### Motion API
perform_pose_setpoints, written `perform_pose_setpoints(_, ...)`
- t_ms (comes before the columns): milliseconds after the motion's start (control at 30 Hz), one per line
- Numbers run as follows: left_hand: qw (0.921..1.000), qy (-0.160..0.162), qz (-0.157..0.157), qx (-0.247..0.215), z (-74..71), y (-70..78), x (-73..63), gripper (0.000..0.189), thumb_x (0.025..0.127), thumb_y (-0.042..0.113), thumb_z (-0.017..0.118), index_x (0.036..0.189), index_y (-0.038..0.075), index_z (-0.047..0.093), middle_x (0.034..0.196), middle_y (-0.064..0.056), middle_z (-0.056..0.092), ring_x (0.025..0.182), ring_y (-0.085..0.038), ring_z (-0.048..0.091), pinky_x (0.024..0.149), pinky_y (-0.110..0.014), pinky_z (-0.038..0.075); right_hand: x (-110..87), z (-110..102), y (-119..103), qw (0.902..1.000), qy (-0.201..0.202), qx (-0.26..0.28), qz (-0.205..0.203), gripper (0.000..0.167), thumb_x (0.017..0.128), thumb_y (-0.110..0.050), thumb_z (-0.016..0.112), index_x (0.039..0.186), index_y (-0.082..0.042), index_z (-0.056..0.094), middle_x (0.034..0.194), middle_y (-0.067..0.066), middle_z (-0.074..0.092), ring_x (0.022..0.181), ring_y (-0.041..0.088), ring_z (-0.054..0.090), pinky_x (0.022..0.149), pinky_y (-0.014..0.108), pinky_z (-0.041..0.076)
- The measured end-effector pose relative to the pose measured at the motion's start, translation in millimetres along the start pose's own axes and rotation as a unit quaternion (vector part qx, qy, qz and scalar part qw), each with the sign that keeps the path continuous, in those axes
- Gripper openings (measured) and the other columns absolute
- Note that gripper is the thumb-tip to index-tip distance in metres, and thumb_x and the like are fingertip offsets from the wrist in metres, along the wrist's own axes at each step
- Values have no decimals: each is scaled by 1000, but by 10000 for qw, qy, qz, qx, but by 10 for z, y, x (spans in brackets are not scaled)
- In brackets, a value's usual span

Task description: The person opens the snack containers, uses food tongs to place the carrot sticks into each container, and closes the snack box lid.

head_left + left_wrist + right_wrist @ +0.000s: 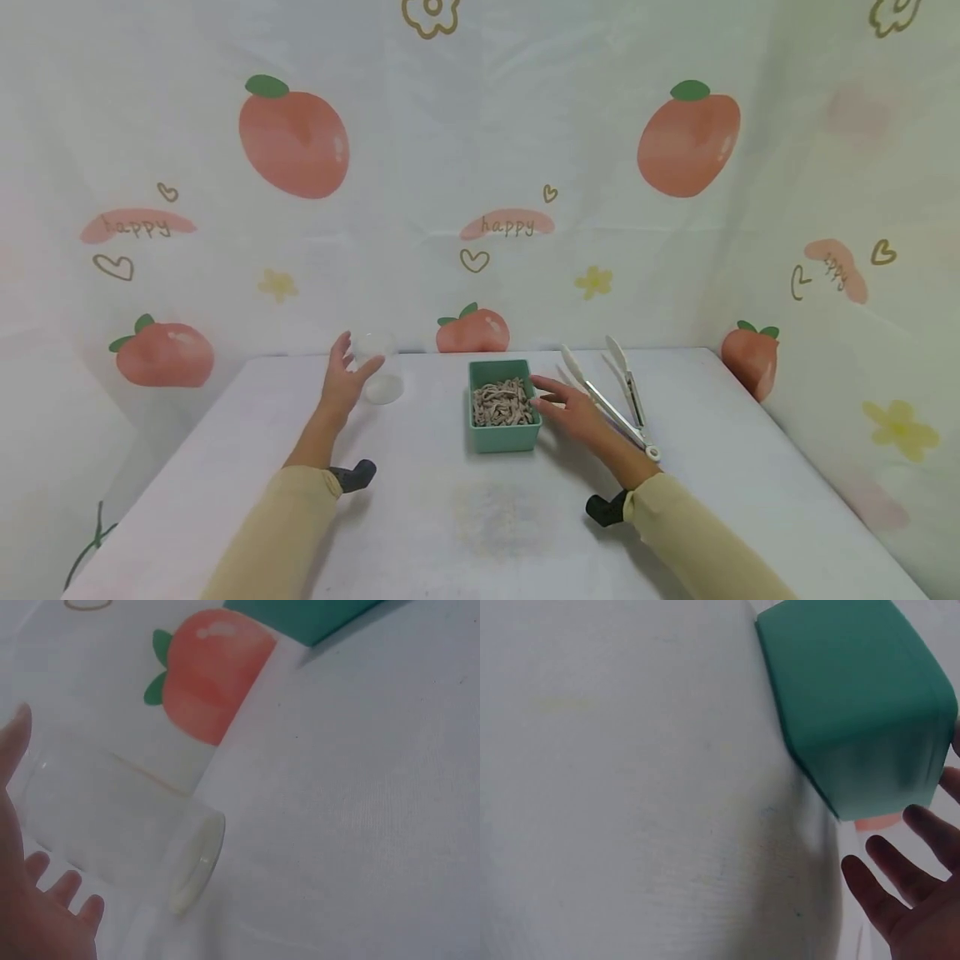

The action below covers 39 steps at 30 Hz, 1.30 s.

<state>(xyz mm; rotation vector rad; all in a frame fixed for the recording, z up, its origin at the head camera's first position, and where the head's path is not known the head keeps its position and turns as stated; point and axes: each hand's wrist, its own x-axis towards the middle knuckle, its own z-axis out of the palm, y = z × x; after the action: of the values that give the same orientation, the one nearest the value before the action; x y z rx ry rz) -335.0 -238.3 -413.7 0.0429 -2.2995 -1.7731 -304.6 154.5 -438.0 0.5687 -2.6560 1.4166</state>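
A clear glass [384, 388] stands upright at the back left of the table. My left hand [345, 379] is at its left side, thumb and fingers spread apart around it. In the left wrist view the fingers lie along the side of the clear glass [112, 817], not closed round it. A green rectangular box [504, 439] holds a heap of greyish-brown strips [501, 403]. My right hand [573, 408] is at the box's right side, fingers extended, the fingertips right at its rim. The right wrist view shows the green box [862, 697] with the spread fingers beside its wall.
Metal tongs [618, 408] with white tips lie spread on the table, right of the box and partly behind my right forearm. The white table [420, 533] reaches back to a printed cloth backdrop [570, 133]. Another cloth panel [840, 350] hangs along the right side.
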Motion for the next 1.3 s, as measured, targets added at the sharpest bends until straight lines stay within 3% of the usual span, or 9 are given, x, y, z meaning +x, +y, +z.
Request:
perform_pose_setpoints(133,9997,-123,-130,146,86,-3,64,97,89,38,70,157,21,3,162,-11,6,146,-35,11,111,-59,17,-13,-23,-19,9993,-29,-382,-6,47,96,-31,62,140,-15,55,136,11,56,119,35,56,97,54,42)
perform_pose_setpoints(267,9998,-37,-120,173,126,17,85,100,88,37,72,157,21,1,161,-12,7,146,-35,10,113,-57,16,14,-41,-39,9984,-61,-533,-161,48,96,-32,62,140,-15,55,135,11,57,119,36,56,98,54,42)
perform_pose_setpoints(500,9992,170,-189,295,124,6,105,101,88,31,73,157,18,1,161,-14,8,146,-35,11,114,-54,13,52,-18,-43,9981,-205,-520,-271,48,96,-30,62,140,-12,54,140,11,53,124,35,51,100,54,40)
perform_pose_setpoints(833,9959,355,-380,736,150,-142,123,98,85,30,75,156,10,10,158,-18,21,144,-36,17,113,-53,17,23,4,-17,9974,-367,-555,-265,47,97,-29,60,141,-13,53,140,12,53,119,35,55,98,53,42)
perform_pose_setpoints(1067,9957,436,-272,775,128,-125,82,95,85,27,76,154,7,14,155,-18,26,143,-37,22,113,-52,20,25,24,-37,9976,-414,-485,-266,47,97,-28,61,140,-12,53,140,12,53,118,36,56,97,53,43)
perform_pose_setpoints(1300,9982,157,-12,573,150,-62,50,96,84,28,77,154,7,15,154,-18,27,143,-37,23,112,-51,22,1,-26,-18,9984,-374,-415,-100,48,97,-31,60,141,-14,53,141,10,52,123,36,52,99,54,40)
